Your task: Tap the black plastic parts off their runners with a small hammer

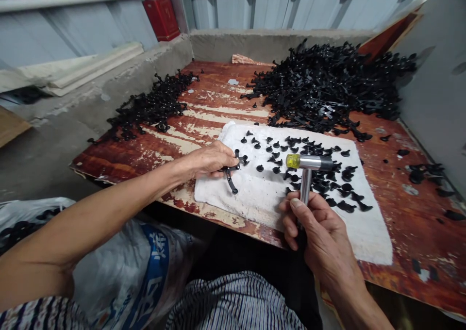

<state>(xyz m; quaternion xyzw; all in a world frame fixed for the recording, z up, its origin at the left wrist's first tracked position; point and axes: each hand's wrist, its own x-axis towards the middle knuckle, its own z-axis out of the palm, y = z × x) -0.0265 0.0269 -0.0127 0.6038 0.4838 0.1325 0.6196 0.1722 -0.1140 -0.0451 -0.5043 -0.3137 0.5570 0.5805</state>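
My left hand (214,159) is closed on a black slotted plastic part (230,180) above the left side of a white cloth (255,199). Its lower arm points down toward the cloth, and my fingers cover some of it. In my right hand (320,223) is a mallet (306,174), held upright by its handle. The mallet has a metal head with a yellow face on the left and a dark one on the right. Several small black knob-like pieces (276,170) lie scattered across the cloth, between my hands and behind the mallet.
A large heap of black parts (327,82) covers the back right of the worn red-brown board (214,87). A smaller pile (153,102) lies along its left edge. A white sack (112,262) stands at lower left, and a red box (162,18) is by the wall.
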